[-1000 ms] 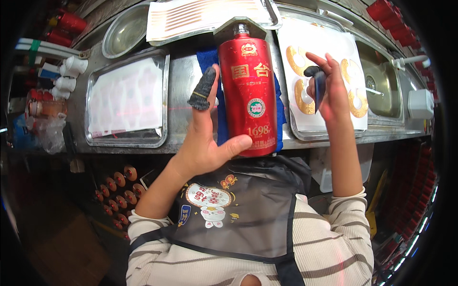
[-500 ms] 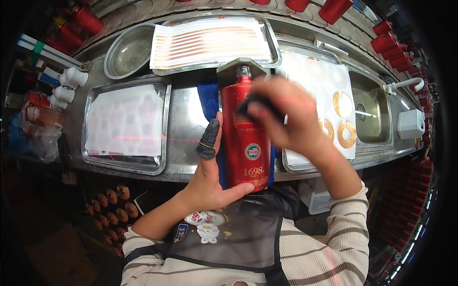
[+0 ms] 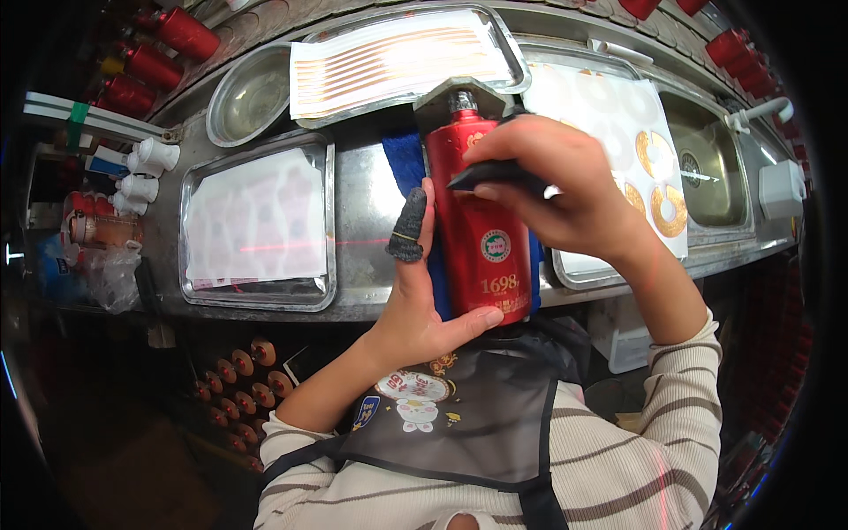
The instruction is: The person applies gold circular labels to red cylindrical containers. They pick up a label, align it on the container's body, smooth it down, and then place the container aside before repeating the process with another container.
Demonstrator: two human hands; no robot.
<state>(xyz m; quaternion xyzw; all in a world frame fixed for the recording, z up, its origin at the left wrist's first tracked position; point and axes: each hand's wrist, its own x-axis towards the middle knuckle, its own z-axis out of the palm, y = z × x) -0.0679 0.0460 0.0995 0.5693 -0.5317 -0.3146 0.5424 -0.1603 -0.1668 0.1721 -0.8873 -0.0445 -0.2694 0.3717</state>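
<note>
A red bottle [image 3: 464, 212] with a silvery neck lies lengthwise in front of me, its neck end at a grey angled support [image 3: 486, 93]. My left hand [image 3: 415, 305] steadies its lower left side, thumb across the base end. One finger there wears a dark grey cloth cover with a yellow band. Over the bottle's upper front, my right hand [image 3: 561, 177] is closed on a black flat-edged tool [image 3: 503, 174], whose tip is at the bottle's surface; its exact kind is unclear. Beneath and beside the bottle shows a blue cloth [image 3: 404, 163].
Left of the bottle is a metal tray [image 3: 329, 238] holding backing sheets. Another tray [image 3: 515, 66] at the back bears gold-striped sheets. Gold ring decals [image 3: 669, 212] lie on the right, before a sink [image 3: 729, 199]. A metal bowl [image 3: 225, 124] stands at the back left.
The view has shifted, so the scene sits further right. My right hand, blurred before, now shows clearly with the black tool lower against the bottle. My left hand keeps its hold.
</note>
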